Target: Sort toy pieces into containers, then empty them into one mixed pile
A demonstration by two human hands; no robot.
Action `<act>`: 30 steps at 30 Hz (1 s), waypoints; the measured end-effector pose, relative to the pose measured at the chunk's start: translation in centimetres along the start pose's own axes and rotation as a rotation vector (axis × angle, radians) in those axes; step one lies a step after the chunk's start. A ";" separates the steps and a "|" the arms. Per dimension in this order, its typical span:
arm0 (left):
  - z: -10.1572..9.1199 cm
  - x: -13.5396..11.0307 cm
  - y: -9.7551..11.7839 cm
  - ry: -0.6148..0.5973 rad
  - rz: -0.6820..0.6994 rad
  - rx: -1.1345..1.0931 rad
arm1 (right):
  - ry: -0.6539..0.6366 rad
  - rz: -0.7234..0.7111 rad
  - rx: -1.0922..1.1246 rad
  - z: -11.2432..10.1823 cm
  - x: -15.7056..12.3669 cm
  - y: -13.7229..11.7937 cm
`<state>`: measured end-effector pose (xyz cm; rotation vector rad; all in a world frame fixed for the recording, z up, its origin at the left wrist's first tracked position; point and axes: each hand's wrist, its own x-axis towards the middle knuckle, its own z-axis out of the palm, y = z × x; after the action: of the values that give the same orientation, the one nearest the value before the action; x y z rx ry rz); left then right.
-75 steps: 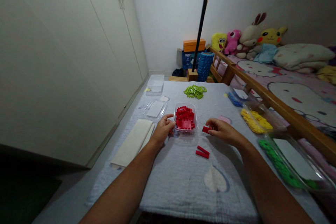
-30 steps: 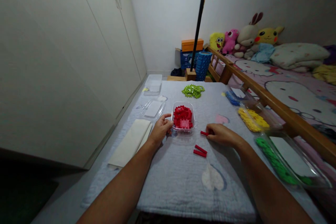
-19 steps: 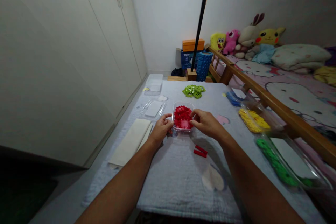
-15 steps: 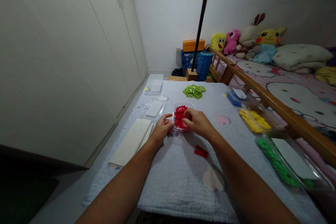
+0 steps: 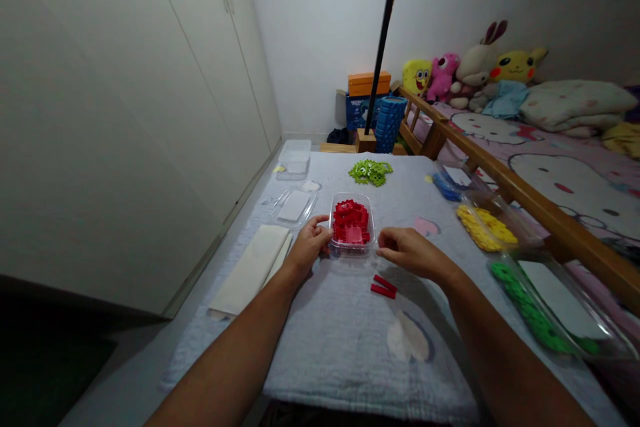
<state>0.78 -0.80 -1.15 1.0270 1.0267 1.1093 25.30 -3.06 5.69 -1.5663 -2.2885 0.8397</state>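
Observation:
Several red notched plastic pieces point(image 5: 351, 217) lie in a clear plastic container point(image 5: 374, 213) in the middle of the table. At its left side is my left hand point(image 5: 314, 240), with index finger and thumb resting on the wall. My right hand point(image 5: 407, 248) is just right of the container and apart from it. Its fingers are loosely curled, with a small gap to the thumb and nothing visible in them. Two narrow red strips point(image 5: 384, 287) lie on the cloth below the right hand.
Behind the container lies a heap of light green pieces point(image 5: 370, 172). On the left are a clear lid point(image 5: 294, 205), another clear container point(image 5: 294, 159) and a folded cream cloth point(image 5: 253, 270). Boxes of blue point(image 5: 447, 188), yellow point(image 5: 485, 228) and green pieces point(image 5: 530, 307) line the bed rail point(image 5: 500, 163).
My right hand has drawn back to the right, out of the container, so the red pieces show more fully. My left hand has stayed at the container's left side.

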 end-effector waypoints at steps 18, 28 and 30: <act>-0.1 0.1 -0.1 0.010 -0.004 -0.006 | -0.127 0.078 -0.090 1.4 -1.5 2.0; -0.1 0.2 -0.3 0.014 0.009 0.000 | 0.235 0.069 0.147 -1.1 2.4 1.8; -0.1 0.3 -0.3 0.010 0.007 0.008 | 0.279 0.080 0.171 -0.7 4.1 1.4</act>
<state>0.76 -0.57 -1.52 1.0329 1.0376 1.1176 25.13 1.26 5.00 -1.5949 -1.9199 0.7588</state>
